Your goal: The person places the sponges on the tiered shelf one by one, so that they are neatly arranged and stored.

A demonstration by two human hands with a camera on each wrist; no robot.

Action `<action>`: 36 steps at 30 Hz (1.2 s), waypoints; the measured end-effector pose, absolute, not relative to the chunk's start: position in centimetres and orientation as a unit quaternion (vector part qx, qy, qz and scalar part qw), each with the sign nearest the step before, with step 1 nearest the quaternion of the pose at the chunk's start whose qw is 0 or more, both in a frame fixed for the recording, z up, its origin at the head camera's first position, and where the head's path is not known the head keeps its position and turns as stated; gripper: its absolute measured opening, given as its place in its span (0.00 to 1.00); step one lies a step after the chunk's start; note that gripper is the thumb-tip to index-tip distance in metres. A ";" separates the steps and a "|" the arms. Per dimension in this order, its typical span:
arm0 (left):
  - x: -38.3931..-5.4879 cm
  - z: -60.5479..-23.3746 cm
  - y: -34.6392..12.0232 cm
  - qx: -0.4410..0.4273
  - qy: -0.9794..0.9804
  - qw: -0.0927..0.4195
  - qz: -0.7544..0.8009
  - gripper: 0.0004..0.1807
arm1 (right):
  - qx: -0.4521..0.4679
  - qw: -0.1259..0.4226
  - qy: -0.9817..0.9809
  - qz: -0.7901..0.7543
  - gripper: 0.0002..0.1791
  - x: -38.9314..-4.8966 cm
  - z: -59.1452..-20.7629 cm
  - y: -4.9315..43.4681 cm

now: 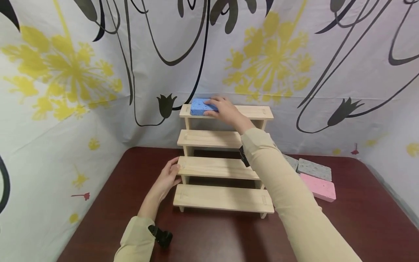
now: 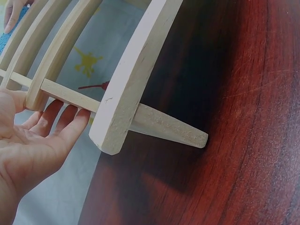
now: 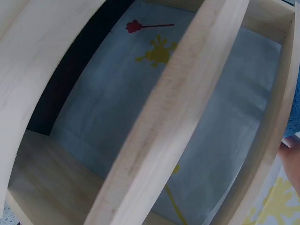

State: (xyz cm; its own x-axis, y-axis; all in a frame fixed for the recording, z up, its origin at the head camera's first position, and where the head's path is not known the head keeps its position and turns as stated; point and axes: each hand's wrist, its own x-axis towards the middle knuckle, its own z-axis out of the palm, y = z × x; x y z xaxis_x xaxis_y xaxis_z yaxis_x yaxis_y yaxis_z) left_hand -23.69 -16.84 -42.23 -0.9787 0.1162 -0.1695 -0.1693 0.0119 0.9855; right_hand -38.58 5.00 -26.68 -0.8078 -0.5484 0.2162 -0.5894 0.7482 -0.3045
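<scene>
A blue porous sponge (image 1: 198, 107) lies at the left end of the top step of a pale wooden four-step rack (image 1: 222, 198). My right hand (image 1: 226, 111) grips its right end, thumb at the front and fingers over the top. Only a strip of that sponge (image 3: 295, 112) shows at the right edge of the right wrist view. Lower down, my left hand (image 1: 167, 178) holds the rack's left side at the second step from the bottom. In the left wrist view its thumb is against the step's end, with the fingers curled under the side rail (image 2: 70, 96).
To the rack's right, partly behind my right sleeve, lie a pink sponge (image 1: 319, 187) and grey sponges (image 1: 315, 169) on the dark red-brown table (image 1: 209, 240). A white patterned cloth (image 1: 147, 83) hangs close behind the rack and along both sides.
</scene>
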 end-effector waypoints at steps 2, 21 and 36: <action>-23.7 -42.3 -16.8 -0.016 0.703 0.104 0.704 0.25 | 0.296 0.067 -0.938 0.168 0.29 -38.5 -26.9 5.2; -24.0 -42.1 -17.1 -0.027 0.705 0.109 0.700 0.25 | 0.294 0.090 -0.938 0.162 0.29 -38.3 -27.5 4.8; -24.1 -42.2 -16.8 -0.036 0.700 0.102 0.706 0.25 | 0.295 0.241 -0.918 0.110 0.27 -36.4 -28.5 4.5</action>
State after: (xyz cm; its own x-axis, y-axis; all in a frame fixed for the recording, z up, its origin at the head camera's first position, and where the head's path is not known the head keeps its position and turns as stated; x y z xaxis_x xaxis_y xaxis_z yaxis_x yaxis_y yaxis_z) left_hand -24.12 -16.77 -42.16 -0.9765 0.0931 -0.1943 -0.1950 0.0017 0.9808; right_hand -36.40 4.46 -28.54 -0.7092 -0.4887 0.5082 -0.5950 0.8016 -0.0595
